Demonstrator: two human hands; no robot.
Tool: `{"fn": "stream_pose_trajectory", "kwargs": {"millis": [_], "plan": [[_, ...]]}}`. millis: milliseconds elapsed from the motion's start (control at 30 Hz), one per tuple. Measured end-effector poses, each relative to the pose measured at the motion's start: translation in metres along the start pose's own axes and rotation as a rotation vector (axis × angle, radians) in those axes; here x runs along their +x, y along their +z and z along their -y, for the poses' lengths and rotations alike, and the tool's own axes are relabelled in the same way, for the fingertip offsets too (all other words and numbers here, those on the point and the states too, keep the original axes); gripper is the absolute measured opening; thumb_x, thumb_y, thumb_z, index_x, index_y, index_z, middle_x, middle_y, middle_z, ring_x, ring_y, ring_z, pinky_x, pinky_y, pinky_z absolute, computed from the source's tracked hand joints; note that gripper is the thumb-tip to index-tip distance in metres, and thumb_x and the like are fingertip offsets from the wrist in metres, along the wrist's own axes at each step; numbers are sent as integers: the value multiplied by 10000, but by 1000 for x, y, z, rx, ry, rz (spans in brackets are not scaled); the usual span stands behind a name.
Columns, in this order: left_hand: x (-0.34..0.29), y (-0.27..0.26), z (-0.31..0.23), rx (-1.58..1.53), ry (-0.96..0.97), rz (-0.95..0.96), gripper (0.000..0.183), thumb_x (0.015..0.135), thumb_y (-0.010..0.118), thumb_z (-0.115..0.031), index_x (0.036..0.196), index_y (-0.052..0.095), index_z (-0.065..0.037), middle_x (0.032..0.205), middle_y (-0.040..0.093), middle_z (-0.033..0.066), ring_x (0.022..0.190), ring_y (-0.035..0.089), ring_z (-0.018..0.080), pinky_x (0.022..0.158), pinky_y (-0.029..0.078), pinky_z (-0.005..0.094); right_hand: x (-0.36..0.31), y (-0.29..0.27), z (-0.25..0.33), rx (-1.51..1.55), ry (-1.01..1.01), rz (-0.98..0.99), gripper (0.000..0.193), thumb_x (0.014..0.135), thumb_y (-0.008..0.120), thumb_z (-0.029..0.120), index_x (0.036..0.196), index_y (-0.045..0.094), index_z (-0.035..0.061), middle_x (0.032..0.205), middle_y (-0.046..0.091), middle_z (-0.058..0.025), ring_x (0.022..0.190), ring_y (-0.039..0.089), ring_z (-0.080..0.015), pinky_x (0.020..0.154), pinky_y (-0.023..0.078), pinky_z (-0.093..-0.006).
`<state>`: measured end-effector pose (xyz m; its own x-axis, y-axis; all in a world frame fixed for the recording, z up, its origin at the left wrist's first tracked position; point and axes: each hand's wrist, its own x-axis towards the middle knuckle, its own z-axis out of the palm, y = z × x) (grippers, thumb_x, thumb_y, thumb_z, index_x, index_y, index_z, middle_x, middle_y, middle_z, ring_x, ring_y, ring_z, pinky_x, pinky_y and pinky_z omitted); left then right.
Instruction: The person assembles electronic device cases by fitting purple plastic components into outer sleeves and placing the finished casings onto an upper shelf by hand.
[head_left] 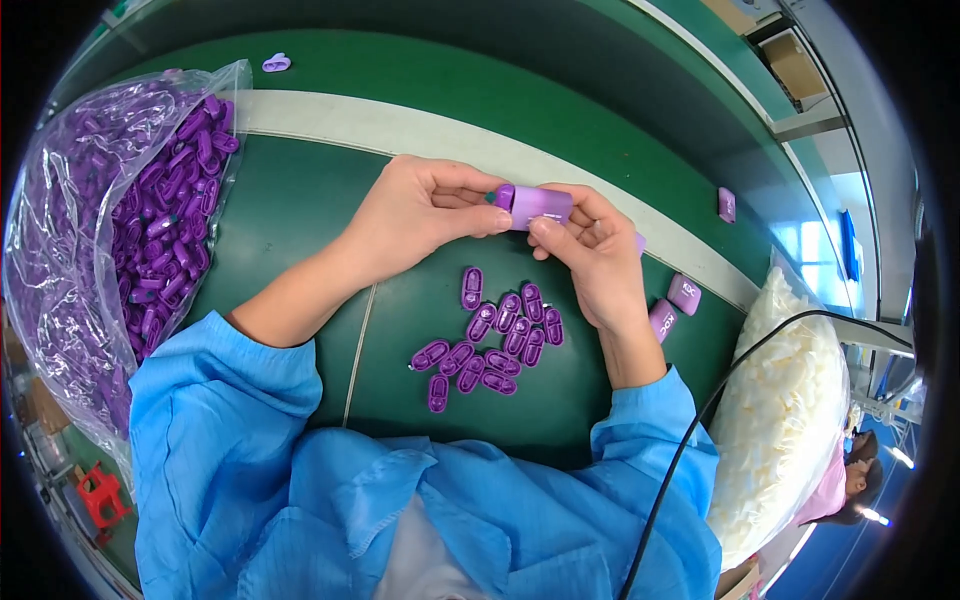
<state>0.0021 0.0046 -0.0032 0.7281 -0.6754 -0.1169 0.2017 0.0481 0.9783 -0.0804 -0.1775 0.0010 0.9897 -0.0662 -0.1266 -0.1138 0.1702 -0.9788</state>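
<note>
Both my hands meet above the green tabletop around one small purple plastic casing. My right hand is closed on the casing, thumb in front and fingers behind. My left hand pinches a dark purple oval cap at the casing's left end; whether it is fully seated I cannot tell. Below my hands lie several loose dark purple oval caps, spread in a loose group. Right of my right wrist rest a purple casing and another casing. Part of one more shows behind my right hand.
A clear plastic bag full of purple caps stands at the left. On the right sits a bulging bag of whitish pieces, crossed by a black cable. Beyond the pale strip lie a lilac piece and a casing.
</note>
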Motion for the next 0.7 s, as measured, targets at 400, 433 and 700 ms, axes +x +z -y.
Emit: {"fn": "stream_pose_trajectory", "kwargs": {"millis": [400,433,700], "plan": [[-12,17,9,209,149,-127,377,787,685,-61,1134,578,40,946,662,145,825,651,160,749,523,260,-5,10,3,-40,-18,-79,289,809,634,-27,1082,540,-50,925,640,-117,784,621,-129,702,521,-228],[-18,25,11,355,241,-154,422,804,664,-66,1189,525,38,975,649,171,841,656,192,763,525,286,-5,11,1,2,-18,-109,293,810,634,-27,1085,535,-53,921,641,-119,786,624,-132,710,523,-229],[-27,34,12,752,524,-218,470,821,544,-11,1243,364,93,973,576,250,825,601,390,676,506,412,-10,25,-3,-84,-132,-145,273,816,613,-54,1074,529,-78,932,639,-132,808,628,-141,723,526,-235]]}}
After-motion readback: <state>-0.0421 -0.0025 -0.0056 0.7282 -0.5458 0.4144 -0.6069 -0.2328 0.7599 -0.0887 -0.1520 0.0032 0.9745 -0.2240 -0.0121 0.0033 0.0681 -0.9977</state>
